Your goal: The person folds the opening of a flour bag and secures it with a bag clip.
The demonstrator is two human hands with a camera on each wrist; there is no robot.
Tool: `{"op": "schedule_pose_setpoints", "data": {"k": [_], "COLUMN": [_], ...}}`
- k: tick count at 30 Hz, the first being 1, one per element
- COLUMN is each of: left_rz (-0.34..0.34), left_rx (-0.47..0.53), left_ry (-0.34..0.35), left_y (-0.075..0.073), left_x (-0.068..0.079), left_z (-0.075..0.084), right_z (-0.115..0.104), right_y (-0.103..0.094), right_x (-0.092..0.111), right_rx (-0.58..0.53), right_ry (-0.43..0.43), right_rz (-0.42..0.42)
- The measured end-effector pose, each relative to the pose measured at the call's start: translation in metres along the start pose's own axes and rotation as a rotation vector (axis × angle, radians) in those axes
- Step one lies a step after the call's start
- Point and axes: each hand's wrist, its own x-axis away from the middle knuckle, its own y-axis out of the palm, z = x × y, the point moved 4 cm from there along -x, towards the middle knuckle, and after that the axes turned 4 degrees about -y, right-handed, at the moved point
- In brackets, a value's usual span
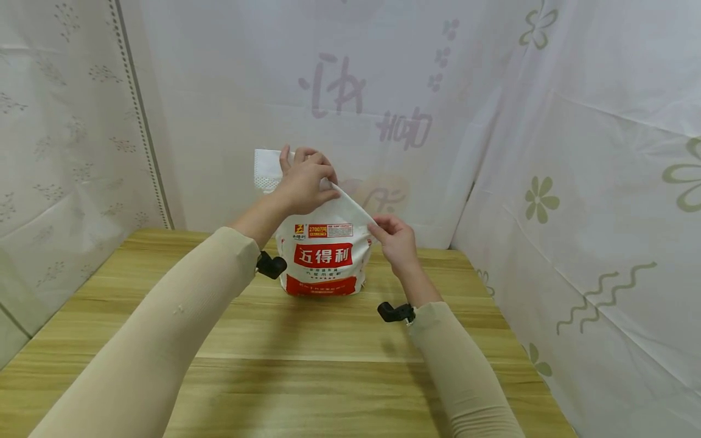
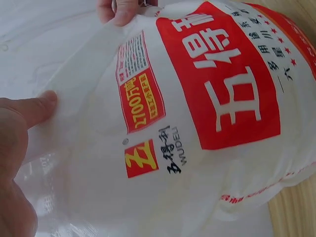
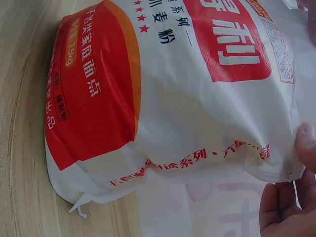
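A white and red bag of flour stands upright on the wooden table, its printed front toward me. My left hand pinches the bag's top edge near the middle, thumb on the front face. At the right end of that slanting edge, my right hand grips the corner between thumb and fingers. In the left wrist view the left thumb presses against the white upper part of the bag. The right wrist view shows the right hand at the bag's stitched corner, with a short string at the bottom corner.
The wood-grain table extends under both forearms. Pale patterned sheets hang behind and on both sides of it. A small black camera is strapped to each wrist, over beige sleeves.
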Motion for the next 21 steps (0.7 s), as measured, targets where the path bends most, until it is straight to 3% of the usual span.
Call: {"op": "schedule_pose_setpoints", "data": {"k": [4,10,14,21], "left_rz": [0.006,0.018,0.008,-0.019], "left_rx": [0.001,-0.109,-0.132,-0.136], "left_ry": [0.012,0.076,0.111,0.101], "left_y": [-0.0009,-0.0026,-0.0037,-0.0035], "left_x": [0.0005,0.0003,0.0015,0.0009], "left_z": [0.0012,0.0014,0.0011,0.0003], "right_z": [-0.0016,-0.0013,0.0016,0.0068], "right_y": [0.0002,-0.0015,-0.0029,-0.0012], "right_x": [0.0001,0.0017,0.0040,0.0056], "right_rx": [0.018,0.026,0.026,0.048], "right_ry": [-0.014,-0.011,0.021,0.069], "right_rz": [0.003,-0.041,-0.086,-0.103]}}
